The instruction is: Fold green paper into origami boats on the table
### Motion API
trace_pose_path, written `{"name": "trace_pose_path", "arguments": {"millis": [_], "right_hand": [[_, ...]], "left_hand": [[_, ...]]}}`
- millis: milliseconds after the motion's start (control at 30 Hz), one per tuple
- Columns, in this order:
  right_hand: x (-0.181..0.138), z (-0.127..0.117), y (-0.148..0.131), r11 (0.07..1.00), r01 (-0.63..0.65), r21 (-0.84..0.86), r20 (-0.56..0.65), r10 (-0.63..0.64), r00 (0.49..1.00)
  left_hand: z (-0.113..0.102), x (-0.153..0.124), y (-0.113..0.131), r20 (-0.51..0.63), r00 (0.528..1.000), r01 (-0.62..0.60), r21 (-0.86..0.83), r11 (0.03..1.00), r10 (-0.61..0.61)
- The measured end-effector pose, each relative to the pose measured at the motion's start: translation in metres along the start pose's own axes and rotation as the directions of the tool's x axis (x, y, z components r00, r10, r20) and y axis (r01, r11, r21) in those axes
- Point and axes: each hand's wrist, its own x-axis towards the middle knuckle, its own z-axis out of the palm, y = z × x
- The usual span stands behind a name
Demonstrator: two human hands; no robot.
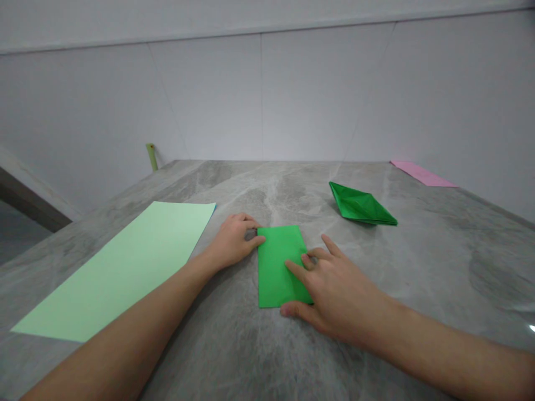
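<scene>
**Far left.** A pale green sheet [121, 267] lies flat on the grey stone bench [438, 262], untouched and well apart from both hands. Behind it, at the wall, stands a small yellow-green object [151, 156], too small to identify.

**Left hand.** The left hand [232, 242] rests on the bench with its fingers curled. The thumb tip and foremost knuckles touch the upper left edge of the folded green paper [278, 262]. It cannot be told whether they pinch that edge or only press against it.

**Centre.** The folded green paper lies flat as an upright rectangle between the two hands, near the front of the bench.

**Right hand.** The right hand [334, 295] lies on the paper's lower right part, spread flat and gripping nothing. The forefinger points across the sheet and the thumb lies along its bottom edge.

**Right.** A green folded paper model [361, 206] sits further back, apart from the hands. A pink sheet [422, 174] lies at the far right by the wall.

**Assessment.** The step in hand appears to be pressing a fold flat while the sheet is steadied. Any further fold calls for one hand pinning the sheet on this smooth surface and for the edges kept square.
</scene>
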Motion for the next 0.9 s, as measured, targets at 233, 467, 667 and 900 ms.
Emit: {"name": "trace_pose_path", "arguments": {"millis": [233, 467, 667, 900], "right_hand": [[0.001, 0.002, -0.001, 1.000, 0.000, -0.021, -0.020, -0.001, 1.000], [-0.002, 0.001, 0.001, 0.999, -0.018, -0.030, -0.004, 0.018, 1.000], [-0.002, 0.001, 0.006, 0.999, -0.019, -0.039, 0.003, 0.019, 1.000], [-0.001, 0.004, 0.006, 0.997, 0.008, -0.071, -0.003, -0.008, 1.000]], "left_hand": [[0.005, 0.001, -0.004, 0.003, 0.999, 0.032, 0.028, 0.999, -0.032], [-0.013, -0.006, 0.004, 0.262, 0.965, -0.020, 0.013, 1.000, 0.016], [-0.012, -0.010, 0.012, 0.413, 0.908, 0.040, 0.088, 0.995, -0.073], [-0.011, -0.009, 0.020, 0.473, 0.870, 0.066, 0.166, 0.984, -0.138]]}}
